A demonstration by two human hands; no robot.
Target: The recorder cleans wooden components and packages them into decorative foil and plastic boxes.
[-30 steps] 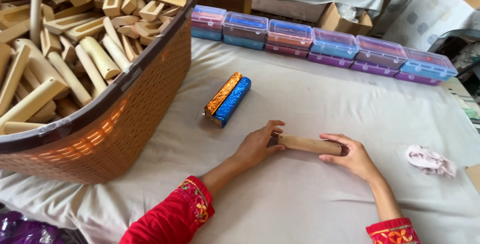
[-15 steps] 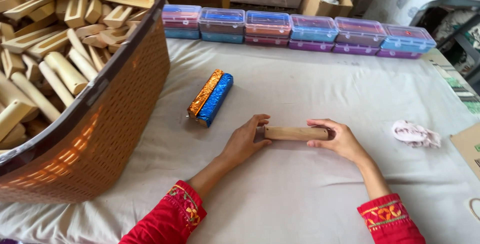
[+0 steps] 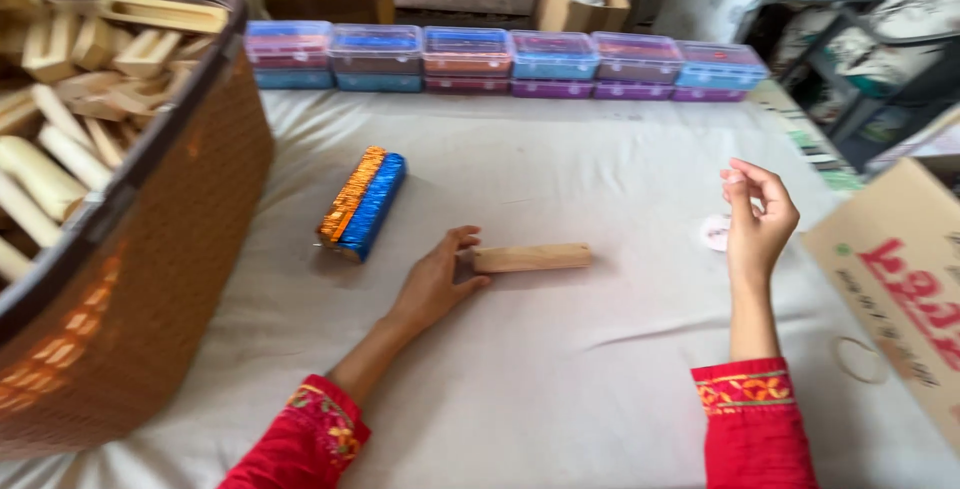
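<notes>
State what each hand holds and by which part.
The left hand rests its fingers on the left end of the wooden block, no closed grip. The right hand, raised, holds nothing visible.

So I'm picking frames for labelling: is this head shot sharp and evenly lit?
Head view: soft daylight, no glare, faint shadows; slight motion blur on the raised right hand; left hand and wooden block fairly sharp; basket at left bulges near the lens.

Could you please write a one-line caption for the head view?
Left hand rests on a wooden block on the cloth-covered table; right hand lifted.
</notes>
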